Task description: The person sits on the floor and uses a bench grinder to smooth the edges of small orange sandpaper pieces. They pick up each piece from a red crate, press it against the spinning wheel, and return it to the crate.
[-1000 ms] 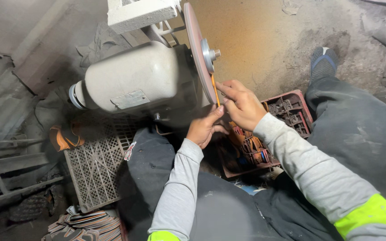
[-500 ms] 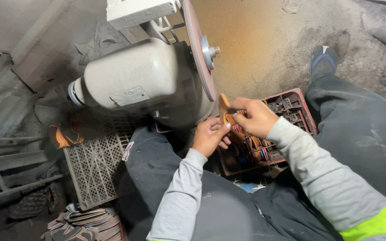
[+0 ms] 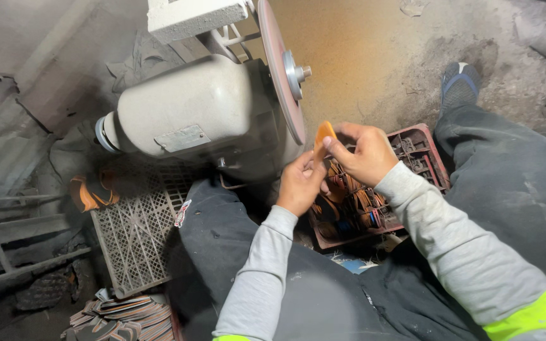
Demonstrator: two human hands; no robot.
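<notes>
Both hands are drawing the orange piece (image 3: 322,136) down and away from the grinding disc (image 3: 280,69), so contact is ending. Right hand (image 3: 364,155) is pinching its upper edge; left hand (image 3: 301,183) is gripping below. It is looking thin, flat and round-tipped, poised above the red crate (image 3: 424,136).
</notes>
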